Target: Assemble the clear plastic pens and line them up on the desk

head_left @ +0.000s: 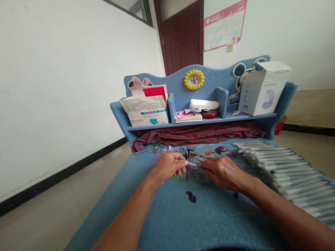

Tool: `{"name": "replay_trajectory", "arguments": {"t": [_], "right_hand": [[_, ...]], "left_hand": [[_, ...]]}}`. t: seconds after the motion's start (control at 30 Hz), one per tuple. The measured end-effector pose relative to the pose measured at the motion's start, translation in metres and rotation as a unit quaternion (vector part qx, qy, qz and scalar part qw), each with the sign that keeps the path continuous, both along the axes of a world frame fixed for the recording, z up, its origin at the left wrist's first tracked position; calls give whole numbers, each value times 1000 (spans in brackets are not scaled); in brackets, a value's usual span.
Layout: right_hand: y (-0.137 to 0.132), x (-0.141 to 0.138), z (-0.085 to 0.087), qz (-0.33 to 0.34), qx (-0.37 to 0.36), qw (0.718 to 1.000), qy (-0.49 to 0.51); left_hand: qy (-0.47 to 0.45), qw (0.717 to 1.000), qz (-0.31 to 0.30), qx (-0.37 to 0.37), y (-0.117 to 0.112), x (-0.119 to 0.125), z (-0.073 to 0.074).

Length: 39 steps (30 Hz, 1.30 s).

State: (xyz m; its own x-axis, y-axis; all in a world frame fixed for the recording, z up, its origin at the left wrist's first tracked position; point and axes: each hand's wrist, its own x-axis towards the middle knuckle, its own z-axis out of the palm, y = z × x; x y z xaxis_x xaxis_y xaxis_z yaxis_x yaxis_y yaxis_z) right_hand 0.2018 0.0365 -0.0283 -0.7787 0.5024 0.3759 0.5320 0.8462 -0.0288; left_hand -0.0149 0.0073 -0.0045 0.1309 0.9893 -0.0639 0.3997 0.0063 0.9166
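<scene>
Over the desk [167,219], toward its back edge, holds slim pale tube [194,164] between left hand [171,165] and right hand [222,170], pinched at either end. Nearer the front edge, shows small black pieces [193,199].

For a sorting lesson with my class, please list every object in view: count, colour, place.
Desk: 1, blue, below
Shelf: 1, blue, desk's far edge
Slim rods: many, whitish, desk right
Small pieces: several, black, desk front
Thin piece: 1, whitish, over desk centre
Blurred clutter: uncountable, mixed, desk back
Cloth: 1, red checked, under shelf
Mask box: 1, mostly white, shelf left
Papers: uncountable, mostly white, shelf middle
Case: 1, white, shelf middle
Round tin: 1, red, shelf middle
Carton: 1, white, shelf right
Clock: 1, yellow rim, shelf back
Cutouts: 2, mixed, shelf back
Door: 1, brown, background
Poster: 1, pink, right wall
Left grip: 1, bare, holding the thin piece
Right grip: 1, bare, at its other end
</scene>
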Motion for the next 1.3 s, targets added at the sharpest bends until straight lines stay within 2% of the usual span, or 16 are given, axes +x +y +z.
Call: {"name": "replay_trajectory", "arguments": {"t": [0.1,0.3,0.5,0.73,0.93,1.17,1.3], "right_hand": [[0,1,0,-2,0,1000,0],[0,1,0,-2,12,1000,-4],[1,0,0,0,1,1000,-6],[0,1,2,3,2,1000,-7],[-1,1,2,-5,4,1000,-22],[-1,1,1,-2,8,1000,-17],[0,1,0,2,5,1000,-17]], "left_hand": [[-21,1000,1,-2,0,0,0],[24,1000,6,-5,0,1,0],[-8,1000,-2,-3,1,0,-1],[15,1000,4,-7,0,2,1],[-10,1000,-6,1,1,0,-1],[17,1000,8,-9,0,3,1],[1,1000,3,-6,0,2,0]]}}
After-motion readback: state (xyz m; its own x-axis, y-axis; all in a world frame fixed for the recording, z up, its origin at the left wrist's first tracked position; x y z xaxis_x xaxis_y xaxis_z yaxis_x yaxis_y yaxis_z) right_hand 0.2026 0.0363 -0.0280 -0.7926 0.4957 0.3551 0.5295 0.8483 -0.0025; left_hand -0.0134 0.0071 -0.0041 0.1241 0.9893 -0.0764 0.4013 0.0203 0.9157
